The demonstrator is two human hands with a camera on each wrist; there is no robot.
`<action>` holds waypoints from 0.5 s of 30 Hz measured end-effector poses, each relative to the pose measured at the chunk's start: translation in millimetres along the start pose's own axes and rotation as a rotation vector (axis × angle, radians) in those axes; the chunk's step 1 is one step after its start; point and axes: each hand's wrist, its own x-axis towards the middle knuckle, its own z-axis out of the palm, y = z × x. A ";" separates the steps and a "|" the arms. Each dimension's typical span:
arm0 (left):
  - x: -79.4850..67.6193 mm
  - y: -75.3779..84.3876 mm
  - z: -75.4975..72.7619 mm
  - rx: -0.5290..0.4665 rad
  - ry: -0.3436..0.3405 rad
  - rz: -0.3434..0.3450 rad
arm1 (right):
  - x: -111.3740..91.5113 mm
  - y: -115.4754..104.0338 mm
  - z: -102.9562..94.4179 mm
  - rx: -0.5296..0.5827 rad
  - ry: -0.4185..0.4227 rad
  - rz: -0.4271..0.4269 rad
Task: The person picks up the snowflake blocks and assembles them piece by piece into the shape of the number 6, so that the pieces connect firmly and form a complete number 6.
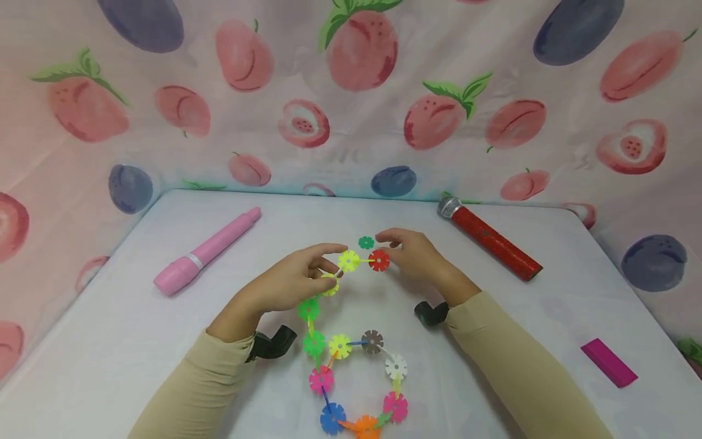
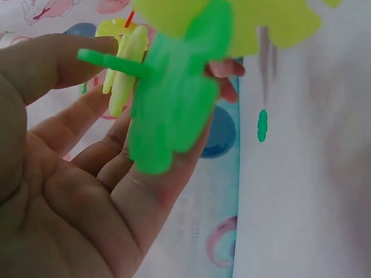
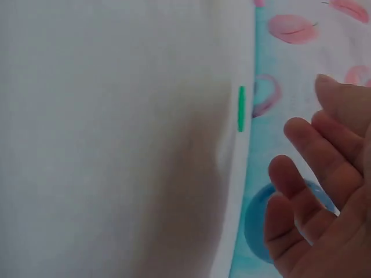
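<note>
A chain of notched plastic discs in several colours (image 1: 314, 343) runs from a ring near the front of the table up to my left hand (image 1: 290, 274). That hand's thumb and fingers hold its upper part at a yellow disc (image 1: 330, 285). Beyond them, another yellow disc (image 1: 348, 261) links to a red disc (image 1: 379, 260) at the chain's end. In the left wrist view, a green disc (image 2: 174, 110) looms before the palm. My right hand (image 1: 418, 257) hovers beside the red disc, fingers loosely bent; the right wrist view shows nothing in its fingers (image 3: 316, 153).
A loose green disc (image 1: 366, 242) lies on the white table just past the hands. A pink microphone-shaped object (image 1: 208, 249) lies at left, a red microphone (image 1: 490, 239) at back right. The magenta rectangular piece (image 1: 609, 363) rests at right. Fruit-patterned cloth (image 1: 351, 146) rises behind.
</note>
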 end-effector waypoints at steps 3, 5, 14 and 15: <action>-0.6 -0.9 -0.8 -0.002 -0.004 -0.003 | 10.8 -2.0 4.3 -0.043 -0.059 0.038; -0.8 -1.3 -1.4 -0.003 -0.011 -0.002 | 16.4 -2.9 6.6 -0.057 -0.088 0.050; -2.5 -1.5 -3.4 0.007 -0.026 -0.007 | 22.5 -4.5 8.0 -0.132 -0.179 0.083; -2.8 -1.3 -3.7 0.007 -0.026 -0.007 | 21.8 -4.4 7.5 -0.146 -0.184 0.081</action>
